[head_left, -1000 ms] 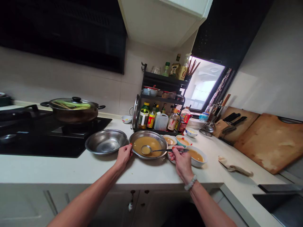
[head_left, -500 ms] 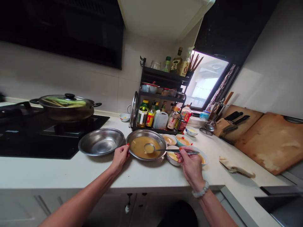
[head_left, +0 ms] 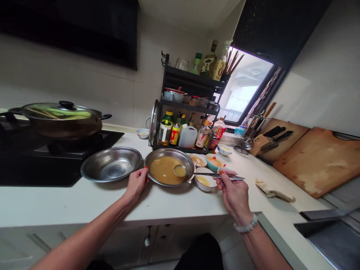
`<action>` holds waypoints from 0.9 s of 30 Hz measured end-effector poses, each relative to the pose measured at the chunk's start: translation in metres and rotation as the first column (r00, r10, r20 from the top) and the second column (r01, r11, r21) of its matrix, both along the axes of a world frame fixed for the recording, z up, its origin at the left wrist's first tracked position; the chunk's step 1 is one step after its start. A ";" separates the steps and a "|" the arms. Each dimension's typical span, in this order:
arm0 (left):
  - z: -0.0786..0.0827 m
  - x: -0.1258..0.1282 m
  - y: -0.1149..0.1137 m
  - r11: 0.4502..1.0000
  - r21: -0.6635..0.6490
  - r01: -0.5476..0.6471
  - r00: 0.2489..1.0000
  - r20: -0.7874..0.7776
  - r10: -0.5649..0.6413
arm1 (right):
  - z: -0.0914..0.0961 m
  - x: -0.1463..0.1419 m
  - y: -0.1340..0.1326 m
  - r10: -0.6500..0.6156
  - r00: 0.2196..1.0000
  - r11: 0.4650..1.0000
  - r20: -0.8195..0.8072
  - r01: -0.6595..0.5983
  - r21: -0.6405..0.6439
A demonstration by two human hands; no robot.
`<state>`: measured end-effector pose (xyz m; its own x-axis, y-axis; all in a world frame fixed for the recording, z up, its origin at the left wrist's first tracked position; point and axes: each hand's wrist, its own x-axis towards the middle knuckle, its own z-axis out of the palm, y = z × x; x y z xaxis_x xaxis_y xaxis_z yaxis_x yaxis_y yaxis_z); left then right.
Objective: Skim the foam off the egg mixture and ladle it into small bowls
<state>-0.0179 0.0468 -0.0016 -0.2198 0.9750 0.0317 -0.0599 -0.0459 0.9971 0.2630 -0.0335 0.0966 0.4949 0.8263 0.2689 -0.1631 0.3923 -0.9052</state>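
My left hand [head_left: 137,183] pinches the left rim of a round metal basin [head_left: 153,179] that holds a yellowish-brown liquid [head_left: 163,168]. In my right hand [head_left: 234,191] is the handle of a ladle [head_left: 204,174], held nearly level. The ladle's cup is over the right part of the basin and has some of the liquid in it. Just right of the basin stand several small bowls with similar liquid, among them a white bowl [head_left: 206,188] under the ladle's handle and a teal bowl [head_left: 210,167] behind. My right hand partly hides another bowl.
An empty metal basin [head_left: 92,174] sits to the left, beside a lidded pot [head_left: 64,125] on the black stove [head_left: 39,174]. Behind stands a rack [head_left: 194,107] of bottles. To the right are a cloth [head_left: 274,191], a knife block [head_left: 260,144], cutting boards [head_left: 315,161] and a sink [head_left: 332,240].
The ladle's cup has shifted to the right within the basin, toward its right rim. My left hand stays on the basin's rim. The view has turned slightly.
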 end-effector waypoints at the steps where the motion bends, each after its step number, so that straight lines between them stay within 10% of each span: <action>1: 0.000 0.000 0.000 1.000 0.001 -0.001 1.000 0.001 0.001 | 0.001 0.002 -0.001 -0.002 1.000 1.000 -0.012 0.002 0.001; 11: 0.004 0.001 -0.001 1.000 -0.017 -0.011 1.000 -0.008 0.011 | 0.013 0.047 -0.019 -0.161 0.985 0.985 0.062 0.157 0.068; 17: 0.006 0.000 -0.003 1.000 -0.016 -0.021 1.000 -0.023 0.020 | 0.003 0.067 -0.035 -0.274 0.874 0.962 0.401 0.252 0.109; 27: 0.001 0.000 0.000 1.000 -0.010 -0.020 1.000 -0.023 0.020 | -0.019 0.061 -0.054 -0.270 0.600 0.928 0.753 -0.046 0.370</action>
<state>-0.0179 0.0464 -0.0001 -0.2384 0.9708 0.0265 -0.0363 -0.0362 0.9987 0.3245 -0.0872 0.0779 0.0442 0.5642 0.8244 0.6074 0.6400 -0.4706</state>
